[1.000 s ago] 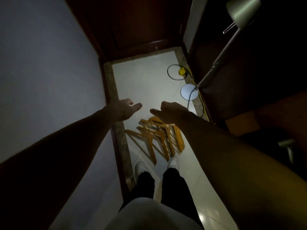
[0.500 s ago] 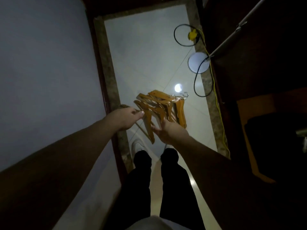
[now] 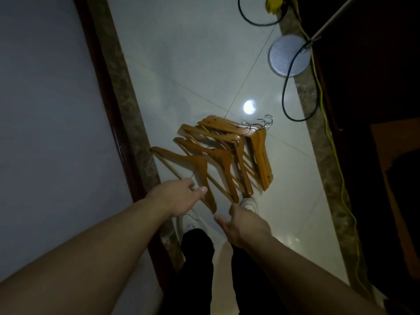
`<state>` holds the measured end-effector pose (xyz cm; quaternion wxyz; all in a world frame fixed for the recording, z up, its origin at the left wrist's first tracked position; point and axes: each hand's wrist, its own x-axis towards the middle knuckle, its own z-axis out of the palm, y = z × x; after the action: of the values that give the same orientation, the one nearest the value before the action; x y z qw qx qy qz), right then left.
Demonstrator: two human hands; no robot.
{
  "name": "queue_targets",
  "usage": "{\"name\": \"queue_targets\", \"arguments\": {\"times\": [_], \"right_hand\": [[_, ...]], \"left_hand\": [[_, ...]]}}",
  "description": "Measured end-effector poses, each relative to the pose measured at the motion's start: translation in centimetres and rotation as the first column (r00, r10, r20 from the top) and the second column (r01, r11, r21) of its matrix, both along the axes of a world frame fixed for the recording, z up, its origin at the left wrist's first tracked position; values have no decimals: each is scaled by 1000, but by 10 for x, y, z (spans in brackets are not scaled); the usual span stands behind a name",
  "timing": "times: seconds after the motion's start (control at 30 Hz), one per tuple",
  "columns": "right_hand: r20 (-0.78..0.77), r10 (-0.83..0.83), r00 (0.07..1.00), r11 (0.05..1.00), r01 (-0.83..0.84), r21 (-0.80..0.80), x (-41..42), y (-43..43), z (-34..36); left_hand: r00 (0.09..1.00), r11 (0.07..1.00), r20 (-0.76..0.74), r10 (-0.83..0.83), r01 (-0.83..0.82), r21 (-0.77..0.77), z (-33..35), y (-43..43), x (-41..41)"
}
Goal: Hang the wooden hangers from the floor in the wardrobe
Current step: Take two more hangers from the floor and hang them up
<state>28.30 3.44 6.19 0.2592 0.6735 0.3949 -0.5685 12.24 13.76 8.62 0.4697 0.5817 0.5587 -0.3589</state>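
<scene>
The left hand (image 3: 177,196) reaches down over the leftmost wooden hanger (image 3: 198,164). Its fingers are curled right where that hanger's thin metal hook ends, thumb stretched out; whether it actually grips the hook I cannot tell. The right hand (image 3: 243,221) is released, fingers spread, holding nothing, with its fingertips just beside the lower tip of the next hanger. The pile of wooden hangers (image 3: 238,146) lies overlapped on the white tiled floor (image 3: 193,64), hooks pointing away from the person. White shoes (image 3: 191,220) and black trousers (image 3: 197,258) show under the arms. Farther off, at the right edge of the tiles, stand a round lamp base (image 3: 288,55), a black cable (image 3: 284,92) and a yellow cable (image 3: 322,98).
</scene>
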Motion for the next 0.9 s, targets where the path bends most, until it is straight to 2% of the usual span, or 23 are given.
{"name": "queue_targets", "arguments": {"times": [0.37, 0.47, 0.67, 0.8, 0.9], "right_hand": [[20, -11, 1000, 1000, 10, 21, 8, 7, -157], [10, -74, 997, 997, 74, 3, 10, 9, -193], [33, -191, 981, 981, 190, 32, 23, 4, -252], [56, -198, 979, 979, 194, 66, 31, 4, -288], [83, -184, 979, 981, 177, 85, 29, 11, -314]], "left_hand": [[998, 999, -54, -15, 14, -33, -155, 0, 0], [999, 999, -49, -5, 3, -38, -190, -5, 2], [994, 995, -46, 95, -94, 19, -256, -6, 8], [982, 981, -50, 184, -181, 65, -297, -7, 12], [968, 970, -70, 242, -240, 40, -323, -14, 16]]}}
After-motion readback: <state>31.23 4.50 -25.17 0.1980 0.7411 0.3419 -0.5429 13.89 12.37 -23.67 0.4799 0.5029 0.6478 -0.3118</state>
